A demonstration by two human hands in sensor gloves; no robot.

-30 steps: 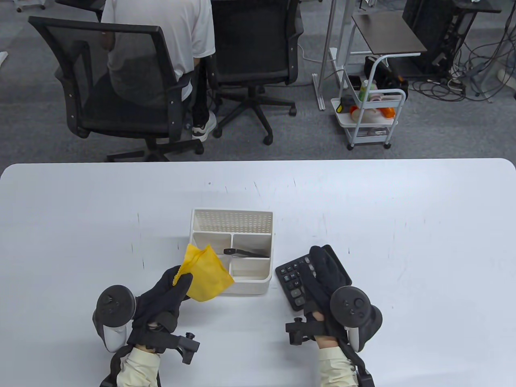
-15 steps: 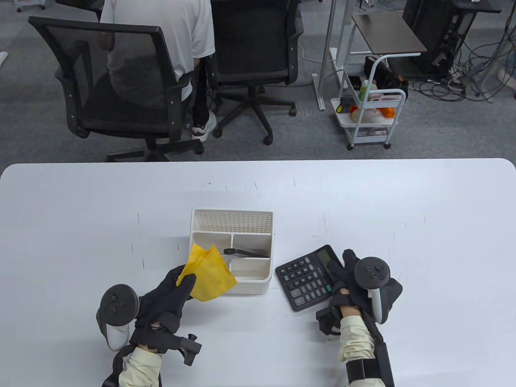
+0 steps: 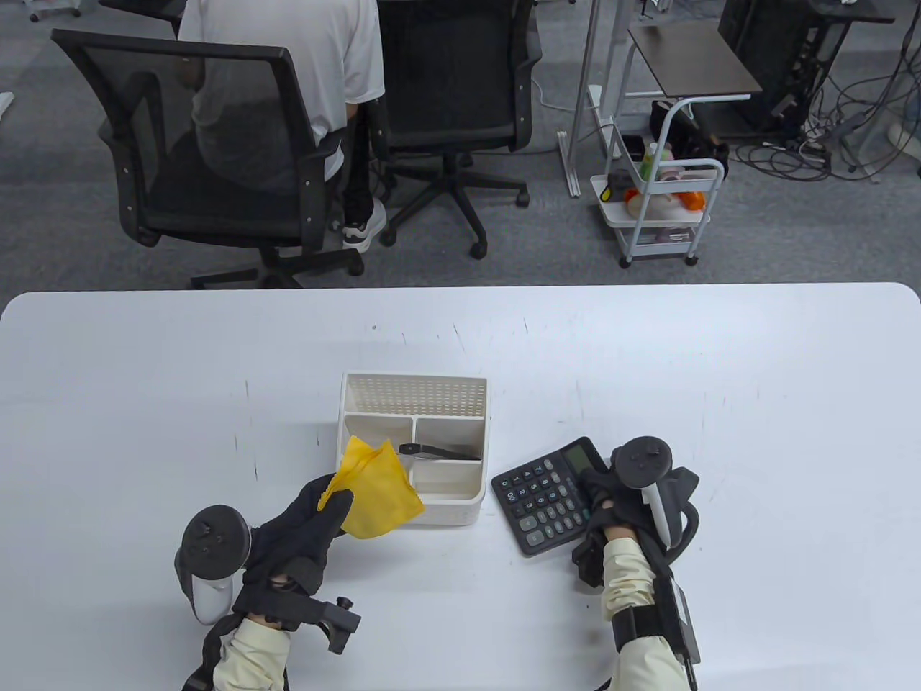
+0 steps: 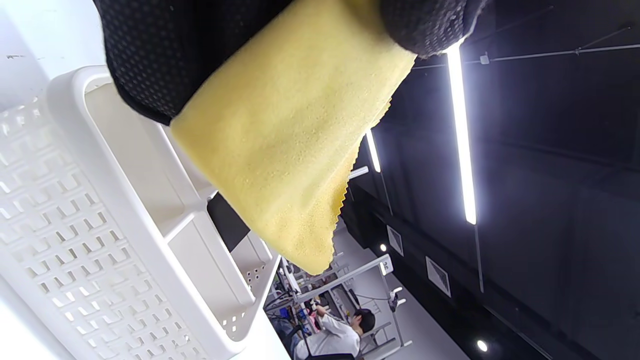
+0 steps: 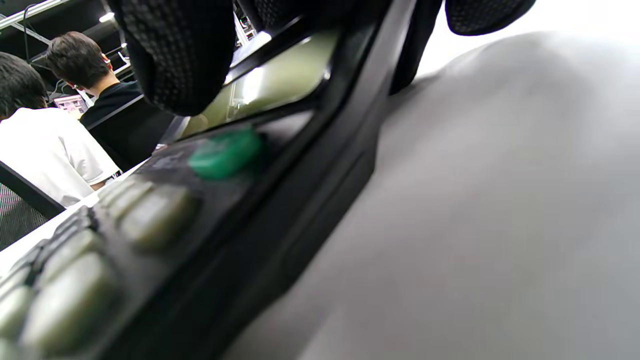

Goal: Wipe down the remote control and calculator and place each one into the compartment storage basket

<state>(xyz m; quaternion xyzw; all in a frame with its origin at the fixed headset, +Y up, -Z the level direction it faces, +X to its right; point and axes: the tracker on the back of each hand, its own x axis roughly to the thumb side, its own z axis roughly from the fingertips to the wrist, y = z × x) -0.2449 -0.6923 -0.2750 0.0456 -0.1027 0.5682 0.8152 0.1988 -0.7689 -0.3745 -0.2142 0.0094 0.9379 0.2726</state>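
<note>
Since a second ago the right hand (image 3: 619,504) has slid off the top of the calculator (image 3: 550,497) to its right edge, thumb over the display, fingers curled under, gripping it on the table (image 3: 719,403). The left hand (image 3: 302,529) has shifted little; it pinches a yellow cloth (image 3: 378,489) hanging over the basket (image 3: 414,446) just ahead. The remote (image 3: 440,452) lies in the basket's right middle compartment.

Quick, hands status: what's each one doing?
Left hand: pinching the yellow cloth.
Right hand: gripping the right edge of the calculator.
</note>
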